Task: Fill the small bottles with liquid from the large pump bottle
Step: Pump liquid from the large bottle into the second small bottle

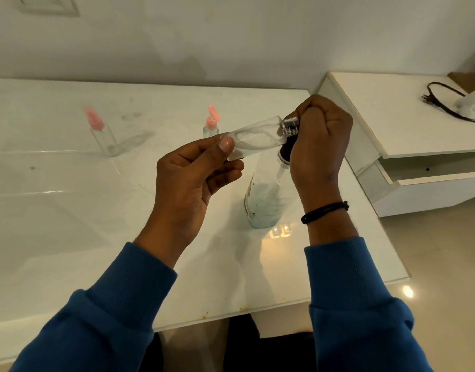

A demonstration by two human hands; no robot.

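Observation:
My left hand (193, 170) grips a small clear bottle (255, 136) by its base and holds it nearly on its side, its open threaded neck pointing right. The neck meets the black pump head of the large clear pump bottle (265, 200), which stands on the white table (69, 210). My right hand (319, 140) curls over that pump head and hides most of it. Two more small bottles stand farther back: one with a pink cap (103, 132) at the left, and one with an open pink flip cap (211, 124) behind the held bottle.
A lower white shelf unit (408, 124) stands to the right, with a black cable (445, 103) and a white object lying on it. The table's right edge falls off to a tiled floor. A white wall rises behind the table.

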